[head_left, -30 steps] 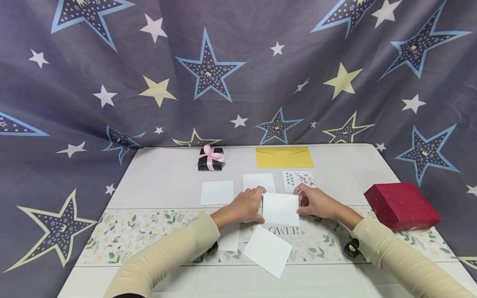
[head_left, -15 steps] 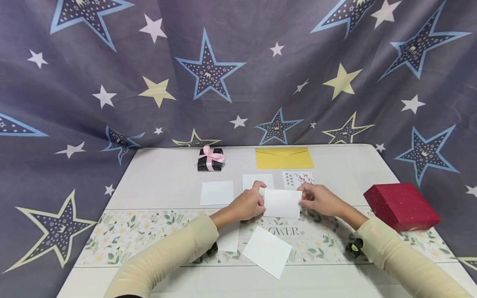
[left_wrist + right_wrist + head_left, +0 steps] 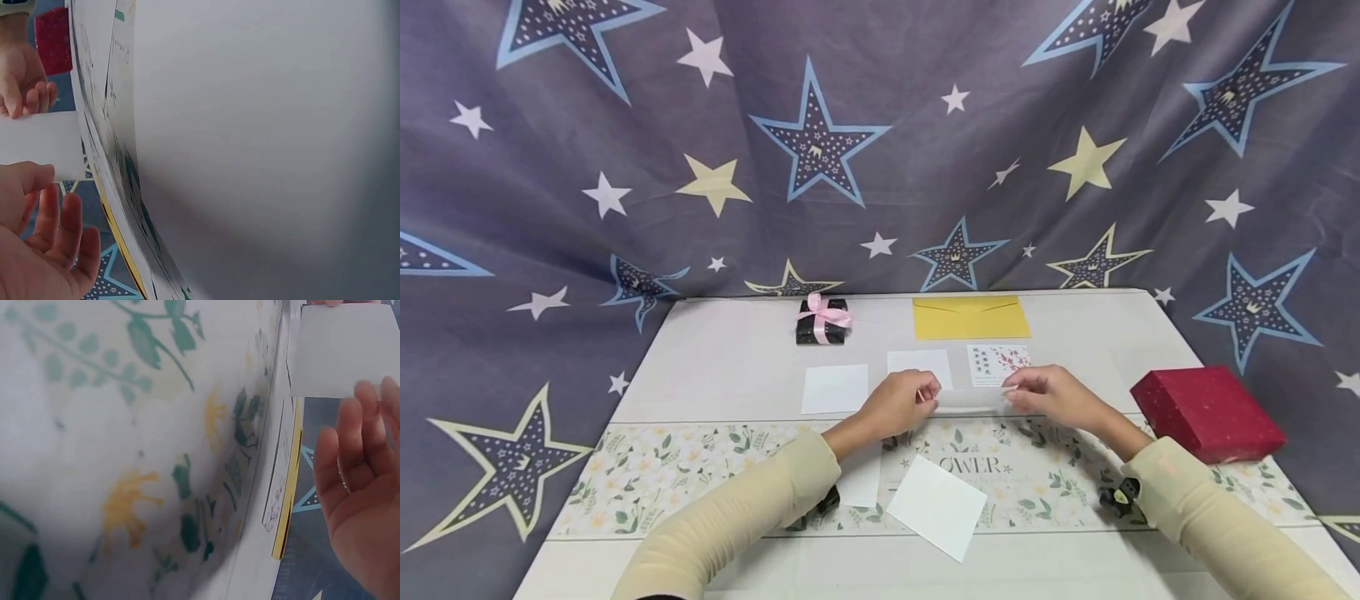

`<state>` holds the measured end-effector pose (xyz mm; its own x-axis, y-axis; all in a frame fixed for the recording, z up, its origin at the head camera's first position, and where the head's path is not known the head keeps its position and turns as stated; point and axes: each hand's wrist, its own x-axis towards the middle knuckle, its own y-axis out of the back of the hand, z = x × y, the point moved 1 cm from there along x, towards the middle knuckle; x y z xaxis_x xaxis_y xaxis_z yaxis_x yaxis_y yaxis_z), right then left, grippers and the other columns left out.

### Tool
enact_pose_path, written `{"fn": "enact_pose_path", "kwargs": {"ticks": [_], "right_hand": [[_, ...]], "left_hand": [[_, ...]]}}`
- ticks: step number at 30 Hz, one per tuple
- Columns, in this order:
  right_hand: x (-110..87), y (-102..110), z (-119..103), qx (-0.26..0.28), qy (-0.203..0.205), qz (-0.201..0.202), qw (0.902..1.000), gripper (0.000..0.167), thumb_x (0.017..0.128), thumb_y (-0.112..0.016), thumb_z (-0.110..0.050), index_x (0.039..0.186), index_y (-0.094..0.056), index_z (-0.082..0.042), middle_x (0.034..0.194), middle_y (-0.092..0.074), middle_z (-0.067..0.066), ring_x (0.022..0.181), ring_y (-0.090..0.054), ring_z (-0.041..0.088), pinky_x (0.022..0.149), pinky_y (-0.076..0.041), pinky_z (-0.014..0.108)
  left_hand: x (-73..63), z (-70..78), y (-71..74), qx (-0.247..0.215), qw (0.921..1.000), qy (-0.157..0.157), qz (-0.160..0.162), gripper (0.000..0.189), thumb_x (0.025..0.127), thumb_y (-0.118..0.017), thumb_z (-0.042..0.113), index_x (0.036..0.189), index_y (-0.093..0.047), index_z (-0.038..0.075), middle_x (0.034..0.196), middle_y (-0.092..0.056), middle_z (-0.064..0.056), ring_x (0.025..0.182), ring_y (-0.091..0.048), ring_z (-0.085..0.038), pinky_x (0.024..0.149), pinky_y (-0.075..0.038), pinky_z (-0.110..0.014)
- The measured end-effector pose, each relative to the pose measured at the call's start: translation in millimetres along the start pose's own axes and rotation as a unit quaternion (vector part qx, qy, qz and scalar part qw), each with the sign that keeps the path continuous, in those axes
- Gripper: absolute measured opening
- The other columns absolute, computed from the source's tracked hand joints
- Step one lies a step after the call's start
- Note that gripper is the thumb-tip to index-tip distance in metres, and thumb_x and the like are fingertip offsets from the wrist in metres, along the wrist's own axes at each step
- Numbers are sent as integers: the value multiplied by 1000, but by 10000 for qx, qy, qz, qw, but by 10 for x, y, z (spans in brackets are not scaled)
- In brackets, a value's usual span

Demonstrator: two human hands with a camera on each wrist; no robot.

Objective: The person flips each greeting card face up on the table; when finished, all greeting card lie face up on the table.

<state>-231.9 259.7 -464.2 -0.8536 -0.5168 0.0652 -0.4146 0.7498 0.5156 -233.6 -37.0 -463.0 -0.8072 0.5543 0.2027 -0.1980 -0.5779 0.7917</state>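
A white square card (image 3: 970, 401) is held up between both hands over the middle of the table, tilted so that it looks like a thin strip in the head view. My left hand (image 3: 898, 403) pinches its left edge between thumb and fingers. At the opposite edge, the right hand (image 3: 1054, 393) pinches it too. In the left wrist view the card (image 3: 37, 142) spans the gap between the two hands. The right wrist view shows the card's (image 3: 347, 353) plain face, with the right hand's (image 3: 365, 481) fingers at its lower edge.
More white cards lie around: one at left (image 3: 835, 389), one behind (image 3: 917, 363), one under the left forearm (image 3: 861, 482), one turned askew in front (image 3: 937, 508). Behind are a blossom-printed card (image 3: 996, 363), a yellow envelope (image 3: 972, 318) and a black gift box (image 3: 822, 322); right, a red box (image 3: 1210, 415).
The card has been tipped from showing its full face to nearly edge-on in the head view. Both hands still hold its sides, and the right hand has shifted slightly right.
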Motion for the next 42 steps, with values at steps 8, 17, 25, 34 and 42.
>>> {"fn": "enact_pose_path", "kwargs": {"ticks": [8, 17, 25, 34, 42], "right_hand": [[-87, 69, 38, 595, -27, -597, 9964, 31, 100, -62, -7, 121, -62, 15, 112, -71, 29, 100, -73, 13, 86, -59, 24], [-144, 85, 43, 315, -268, -571, 9975, 31, 108, -48, -16, 117, -67, 7, 111, -72, 27, 94, -73, 13, 80, -59, 34], [-171, 46, 71, -664, -556, -174, 9961, 28, 99, -66, -15, 124, -68, -4, 88, -70, 3, 72, -58, 6, 64, -50, 24], [-196, 15, 123, -1479, -483, -255, 9875, 54, 93, -75, -17, 142, -56, -3, 83, -68, -5, 62, -52, 2, 55, -44, 22], [-247, 52, 149, -1847, -442, -330, 9812, 57, 93, -75, -17, 144, -54, -2, 79, -66, -9, 64, -53, 0, 60, -46, 21]], "left_hand": [[12, 9, 1, 24, 9994, 227, 243, 7, 92, -71, 14, 92, -74, 20, 84, -74, 6, 78, -68, -8, 71, -50, -22], [20, 30, -23, 162, 9995, 195, 181, 11, 95, -71, 18, 100, -80, 22, 94, -79, 7, 84, -72, -7, 74, -53, -22], [23, 72, -96, 28, 9999, 30, -118, 18, 98, -68, 17, 112, -80, 17, 108, -79, 1, 91, -73, -9, 77, -55, -20], [42, 135, -190, 766, 9909, 177, -1094, 49, 94, -73, 34, 139, -63, 19, 124, -68, -1, 112, -64, -14, 94, -53, -31], [83, 242, -276, 1397, 9767, 257, -1608, 65, 91, -74, 44, 148, -55, 20, 133, -63, -3, 118, -59, -16, 97, -48, -32]]}}
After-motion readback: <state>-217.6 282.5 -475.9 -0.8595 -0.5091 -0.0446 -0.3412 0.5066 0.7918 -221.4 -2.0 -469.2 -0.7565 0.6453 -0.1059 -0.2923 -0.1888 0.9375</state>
